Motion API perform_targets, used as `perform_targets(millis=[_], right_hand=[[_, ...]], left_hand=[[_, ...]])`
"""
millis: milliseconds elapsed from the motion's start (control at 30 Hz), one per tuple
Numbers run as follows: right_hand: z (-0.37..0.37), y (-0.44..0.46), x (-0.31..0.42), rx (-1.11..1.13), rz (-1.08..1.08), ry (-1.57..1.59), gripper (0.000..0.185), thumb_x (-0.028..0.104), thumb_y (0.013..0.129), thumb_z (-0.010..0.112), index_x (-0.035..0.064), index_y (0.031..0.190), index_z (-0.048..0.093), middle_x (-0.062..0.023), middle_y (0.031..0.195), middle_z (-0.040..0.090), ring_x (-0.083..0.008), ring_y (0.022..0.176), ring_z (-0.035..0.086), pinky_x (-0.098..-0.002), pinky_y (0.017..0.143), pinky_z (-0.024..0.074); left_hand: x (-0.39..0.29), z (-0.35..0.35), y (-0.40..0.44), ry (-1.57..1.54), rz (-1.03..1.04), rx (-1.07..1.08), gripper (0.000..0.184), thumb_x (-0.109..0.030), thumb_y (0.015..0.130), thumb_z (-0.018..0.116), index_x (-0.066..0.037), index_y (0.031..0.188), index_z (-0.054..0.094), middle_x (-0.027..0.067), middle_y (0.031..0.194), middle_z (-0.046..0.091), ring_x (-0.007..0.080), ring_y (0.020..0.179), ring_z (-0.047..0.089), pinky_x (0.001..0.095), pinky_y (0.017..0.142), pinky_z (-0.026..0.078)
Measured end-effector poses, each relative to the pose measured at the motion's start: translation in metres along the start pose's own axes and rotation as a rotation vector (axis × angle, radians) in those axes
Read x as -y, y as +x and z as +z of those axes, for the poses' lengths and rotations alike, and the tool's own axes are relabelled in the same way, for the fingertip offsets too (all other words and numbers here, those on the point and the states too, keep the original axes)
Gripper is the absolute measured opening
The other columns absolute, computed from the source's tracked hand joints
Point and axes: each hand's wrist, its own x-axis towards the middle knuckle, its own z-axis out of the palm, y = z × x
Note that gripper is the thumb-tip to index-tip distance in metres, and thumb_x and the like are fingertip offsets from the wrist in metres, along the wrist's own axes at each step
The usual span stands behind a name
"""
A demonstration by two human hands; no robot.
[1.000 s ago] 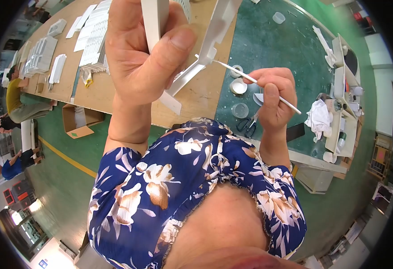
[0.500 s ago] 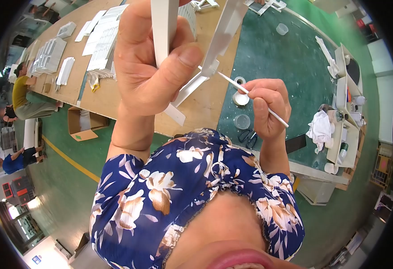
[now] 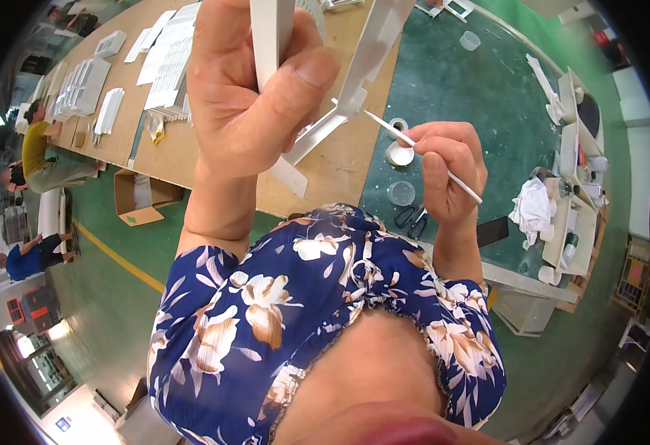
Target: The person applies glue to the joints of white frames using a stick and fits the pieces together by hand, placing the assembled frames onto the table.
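Note:
My left hand (image 3: 247, 111) is closed round a white frame piece (image 3: 362, 55), held up close to the camera; its upper part runs out of view. Between the fingers and thumb of my right hand (image 3: 447, 167) is a thin white brush-like stick (image 3: 429, 156). The stick's tip is at the corner joint of the frame; whether it touches cannot be told. Below and beside the right hand, an open cup of white stuff (image 3: 400, 154), a clear cup (image 3: 401, 193) and dark-handled scissors (image 3: 411, 220) lie on the green table top (image 3: 458, 89).
White slats (image 3: 169, 74) are stacked on the brown board (image 3: 243, 196) at left. A white cloth (image 3: 532, 210) lies by white bins (image 3: 581, 230) at right. A dark flat object (image 3: 492, 231) is near the table edge. An open carton (image 3: 144, 196) stands on the floor. People work at far left.
Over the last second the view has shifted slightly. My right hand and the stick have dipped a little relative to the frame corner. Both hands keep their grips.

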Motion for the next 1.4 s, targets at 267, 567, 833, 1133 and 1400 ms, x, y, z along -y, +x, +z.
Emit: perform_targets(millis=[267, 567, 833, 1133, 1400], right_hand=[[-0.001, -0.001, 0.003, -0.003, -0.013, -0.022, 0.003, 0.003, 0.086, 0.058, -0.0002, 0.086, 0.059, -0.0135, 0.085, 0.061, -0.0196, 0.07, 0.06, -0.0274, 0.058, 0.0481], [-0.018, -0.003, 0.011, -0.089, 0.056, -0.045, 0.015, 0.014, 0.094, 0.05, 0.0027, 0.088, 0.057, -0.0132, 0.085, 0.062, -0.0188, 0.074, 0.06, -0.0279, 0.062, 0.049], [-0.013, 0.0, 0.004, -0.125, 0.048, 0.123, 0.018, 0.015, 0.097, 0.045, 0.0011, 0.091, 0.055, -0.0121, 0.077, 0.063, -0.0189, 0.071, 0.061, -0.0276, 0.065, 0.0475], [-0.063, -0.091, -0.07, -0.354, 0.838, 0.135, 0.017, 0.015, 0.095, 0.051, -0.0009, 0.094, 0.057, -0.0084, 0.077, 0.064, -0.0138, 0.068, 0.062, -0.0258, 0.063, 0.0508], [-0.023, -0.193, -0.168, -0.061, 1.055, 0.006, 0.018, 0.019, 0.094, 0.053, 0.0009, 0.093, 0.055, -0.0083, 0.079, 0.067, -0.0114, 0.065, 0.063, -0.0246, 0.059, 0.0501]], left_hand=[[-0.017, 0.026, 0.001, 0.005, -0.195, -0.211, 0.059, -0.009, 0.084, 0.062, 0.001, 0.134, 0.033, 0.0027, 0.062, 0.045, 0.0039, 0.038, 0.033, 0.0184, 0.033, 0.025], [-0.018, 0.025, 0.003, 0.01, -0.25, -0.32, 0.066, -0.011, 0.083, 0.067, 0.001, 0.137, 0.031, 0.0013, 0.059, 0.044, 0.0037, 0.036, 0.031, 0.0187, 0.032, 0.023], [-0.005, -0.005, -0.002, 0.023, -0.077, -0.141, 0.054, -0.008, 0.088, 0.057, 0.002, 0.135, 0.033, 0.001, 0.061, 0.04, 0.0031, 0.034, 0.028, 0.019, 0.032, 0.022], [0.0, -0.02, -0.018, 0.068, -0.04, -0.03, 0.049, -0.005, 0.09, 0.05, 0.006, 0.134, 0.03, 0.0026, 0.06, 0.037, 0.0042, 0.033, 0.025, 0.0208, 0.031, 0.02], [-0.02, 0.013, -0.054, 0.345, -0.144, -0.176, 0.056, -0.018, 0.092, 0.056, 0.005, 0.134, 0.028, 0.0022, 0.059, 0.038, 0.0051, 0.03, 0.024, 0.0218, 0.031, 0.022]])
